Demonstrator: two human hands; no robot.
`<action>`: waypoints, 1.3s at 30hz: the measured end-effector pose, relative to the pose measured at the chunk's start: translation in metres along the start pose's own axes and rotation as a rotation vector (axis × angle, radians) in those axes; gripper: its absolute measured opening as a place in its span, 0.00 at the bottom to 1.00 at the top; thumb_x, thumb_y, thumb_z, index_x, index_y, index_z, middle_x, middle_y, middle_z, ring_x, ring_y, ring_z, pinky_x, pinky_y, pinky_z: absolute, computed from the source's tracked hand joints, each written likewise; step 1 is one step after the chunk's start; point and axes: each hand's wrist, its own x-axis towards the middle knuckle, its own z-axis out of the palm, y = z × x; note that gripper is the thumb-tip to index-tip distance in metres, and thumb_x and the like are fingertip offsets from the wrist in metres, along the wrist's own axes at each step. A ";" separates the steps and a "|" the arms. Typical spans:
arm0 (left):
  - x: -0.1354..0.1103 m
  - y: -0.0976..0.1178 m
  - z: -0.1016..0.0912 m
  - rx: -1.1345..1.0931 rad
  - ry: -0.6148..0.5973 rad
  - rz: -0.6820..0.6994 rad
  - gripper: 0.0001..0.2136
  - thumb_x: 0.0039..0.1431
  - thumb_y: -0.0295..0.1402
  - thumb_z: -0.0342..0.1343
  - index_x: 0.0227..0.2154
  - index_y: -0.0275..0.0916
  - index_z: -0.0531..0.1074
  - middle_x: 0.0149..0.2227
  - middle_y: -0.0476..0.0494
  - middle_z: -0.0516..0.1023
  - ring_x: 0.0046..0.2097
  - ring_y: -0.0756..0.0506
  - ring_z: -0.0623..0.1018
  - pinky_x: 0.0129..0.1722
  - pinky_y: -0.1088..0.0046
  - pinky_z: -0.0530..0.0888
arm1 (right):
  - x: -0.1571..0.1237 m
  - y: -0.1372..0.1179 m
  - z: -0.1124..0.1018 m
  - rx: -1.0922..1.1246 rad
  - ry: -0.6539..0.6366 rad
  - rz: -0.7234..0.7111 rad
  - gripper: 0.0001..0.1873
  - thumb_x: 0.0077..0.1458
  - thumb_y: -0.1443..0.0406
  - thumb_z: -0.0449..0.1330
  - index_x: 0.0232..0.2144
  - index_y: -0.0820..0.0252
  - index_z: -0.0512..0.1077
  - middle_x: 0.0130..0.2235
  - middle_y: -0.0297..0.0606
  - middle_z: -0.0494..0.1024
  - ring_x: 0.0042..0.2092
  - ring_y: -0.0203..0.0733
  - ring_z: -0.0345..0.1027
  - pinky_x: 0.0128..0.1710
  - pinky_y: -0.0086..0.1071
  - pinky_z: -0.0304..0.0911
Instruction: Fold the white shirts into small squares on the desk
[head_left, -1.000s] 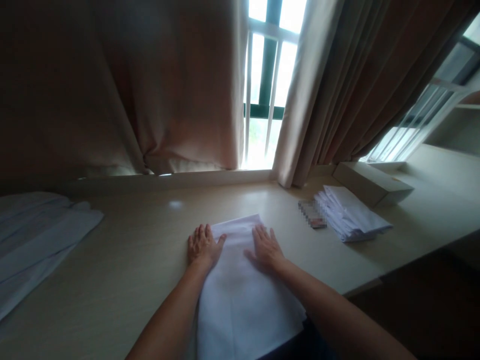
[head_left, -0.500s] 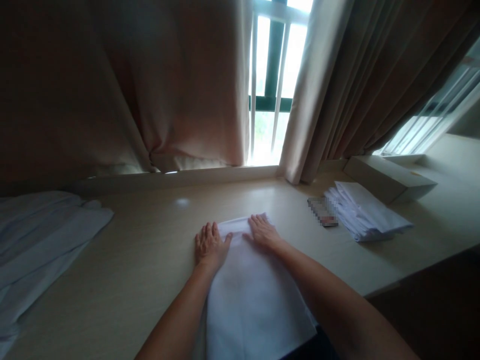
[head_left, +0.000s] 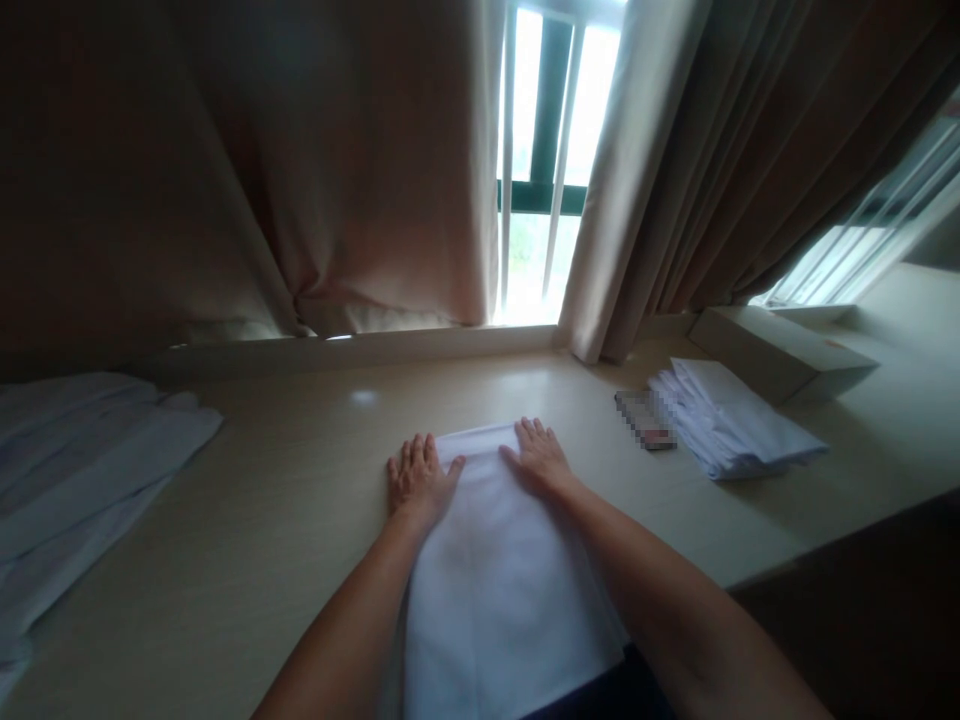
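Observation:
A white piece of cloth, maybe a folded garment (head_left: 495, 580), lies lengthwise on the pale table (head_left: 300, 480) in front of me, its near end at the table's front. My left hand (head_left: 416, 480) rests flat at its far left corner, fingers spread and the thumb on the fabric. At the far right corner my right hand (head_left: 541, 455) presses down, also flat, with its fingers stretched forward. Neither hand grips the cloth. Its far edge shows as a smooth strip between the two hands.
White cloth (head_left: 97, 460) lies in a loose pile at the left. To the right are a blurred-out phone-like item (head_left: 645, 420), a stack of folded white cloth (head_left: 739, 415) and a long pale box (head_left: 784, 350). Curtains (head_left: 390, 200) hang behind the table before a barred window.
My right hand has slid a little to the right along the far edge, and the fabric there lies smoother. My left hand has stayed almost in place.

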 end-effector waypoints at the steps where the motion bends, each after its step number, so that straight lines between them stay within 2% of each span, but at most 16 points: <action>1: 0.002 0.000 0.000 0.000 -0.001 0.001 0.38 0.59 0.56 0.33 0.64 0.33 0.51 0.67 0.34 0.51 0.67 0.36 0.49 0.64 0.51 0.45 | 0.000 0.000 0.000 0.001 0.003 0.006 0.43 0.60 0.41 0.33 0.67 0.64 0.46 0.68 0.42 0.44 0.69 0.48 0.30 0.65 0.42 0.27; 8: 0.010 0.003 0.000 -0.008 0.008 0.024 0.38 0.58 0.57 0.33 0.64 0.33 0.52 0.67 0.33 0.52 0.67 0.35 0.50 0.63 0.46 0.46 | 0.002 -0.003 -0.003 -0.002 -0.011 0.048 0.43 0.60 0.42 0.33 0.67 0.62 0.44 0.69 0.41 0.40 0.69 0.48 0.26 0.64 0.44 0.24; 14: 0.011 0.004 -0.003 -0.007 -0.009 0.020 0.37 0.59 0.56 0.33 0.64 0.34 0.52 0.67 0.33 0.52 0.67 0.35 0.51 0.63 0.47 0.48 | 0.002 -0.003 -0.001 0.001 0.001 0.054 0.43 0.60 0.42 0.33 0.67 0.62 0.44 0.69 0.40 0.41 0.69 0.47 0.26 0.64 0.45 0.25; 19: 0.010 0.004 -0.004 -0.001 0.011 0.029 0.38 0.59 0.56 0.33 0.64 0.33 0.53 0.66 0.32 0.53 0.66 0.34 0.52 0.62 0.46 0.49 | 0.004 -0.006 -0.013 -0.027 -0.043 0.056 0.42 0.61 0.43 0.34 0.67 0.63 0.44 0.69 0.42 0.41 0.69 0.49 0.26 0.64 0.49 0.24; 21: 0.010 0.004 -0.004 0.002 0.018 0.035 0.38 0.59 0.56 0.33 0.64 0.33 0.53 0.66 0.32 0.54 0.66 0.34 0.52 0.62 0.46 0.49 | -0.002 -0.017 -0.019 -0.068 -0.015 0.016 0.41 0.62 0.45 0.36 0.67 0.67 0.45 0.68 0.45 0.41 0.69 0.50 0.24 0.64 0.51 0.20; 24: 0.009 0.004 -0.002 0.011 0.043 0.042 0.37 0.59 0.56 0.33 0.64 0.33 0.53 0.66 0.32 0.54 0.66 0.34 0.52 0.62 0.46 0.49 | -0.026 -0.051 -0.017 -0.099 0.126 -0.149 0.38 0.64 0.49 0.39 0.66 0.69 0.45 0.68 0.47 0.40 0.69 0.50 0.23 0.64 0.51 0.19; 25: 0.010 0.004 -0.001 0.013 0.050 0.043 0.37 0.59 0.55 0.33 0.64 0.33 0.53 0.66 0.31 0.54 0.66 0.34 0.53 0.62 0.46 0.49 | -0.037 -0.065 -0.013 -0.086 0.173 -0.208 0.37 0.64 0.49 0.40 0.66 0.69 0.45 0.68 0.47 0.40 0.69 0.50 0.23 0.64 0.51 0.20; 27: 0.010 0.003 0.000 0.017 0.051 0.047 0.36 0.60 0.54 0.33 0.63 0.33 0.53 0.65 0.31 0.55 0.66 0.33 0.53 0.61 0.46 0.49 | -0.063 -0.090 0.001 -0.054 0.174 -0.325 0.35 0.64 0.52 0.41 0.66 0.68 0.46 0.68 0.47 0.42 0.69 0.50 0.25 0.65 0.50 0.24; 29: 0.010 0.002 0.001 0.016 0.043 0.051 0.37 0.59 0.55 0.33 0.63 0.33 0.53 0.65 0.30 0.55 0.66 0.33 0.53 0.61 0.46 0.50 | -0.086 -0.101 0.015 -0.022 0.143 -0.336 0.35 0.64 0.53 0.42 0.66 0.69 0.47 0.67 0.48 0.45 0.68 0.51 0.28 0.65 0.51 0.27; 32: 0.009 0.002 0.000 0.013 0.050 0.050 0.38 0.59 0.56 0.33 0.63 0.33 0.53 0.65 0.31 0.54 0.66 0.33 0.53 0.62 0.47 0.49 | -0.107 -0.082 0.020 -0.005 0.090 -0.267 0.38 0.63 0.47 0.41 0.66 0.67 0.49 0.67 0.47 0.46 0.68 0.54 0.30 0.65 0.53 0.26; 34: 0.008 0.002 -0.001 0.009 0.057 0.045 0.38 0.59 0.56 0.33 0.63 0.34 0.54 0.65 0.31 0.55 0.66 0.34 0.53 0.62 0.47 0.48 | -0.115 -0.051 0.013 -0.014 0.064 -0.189 0.41 0.61 0.43 0.39 0.66 0.64 0.49 0.68 0.45 0.44 0.68 0.54 0.30 0.65 0.54 0.26; 37: 0.008 0.004 -0.003 -0.006 0.050 0.034 0.37 0.59 0.56 0.35 0.63 0.34 0.54 0.65 0.32 0.55 0.66 0.34 0.53 0.62 0.47 0.48 | -0.125 -0.006 -0.001 -0.026 0.036 -0.052 0.40 0.61 0.42 0.37 0.67 0.59 0.45 0.68 0.40 0.41 0.68 0.52 0.29 0.65 0.53 0.27; 39: 0.008 0.005 -0.006 -0.033 0.043 0.026 0.36 0.59 0.55 0.36 0.64 0.35 0.53 0.66 0.32 0.53 0.66 0.34 0.53 0.63 0.47 0.48 | -0.132 0.012 -0.007 -0.030 0.031 0.000 0.39 0.62 0.43 0.35 0.67 0.58 0.42 0.69 0.37 0.39 0.69 0.49 0.28 0.65 0.49 0.27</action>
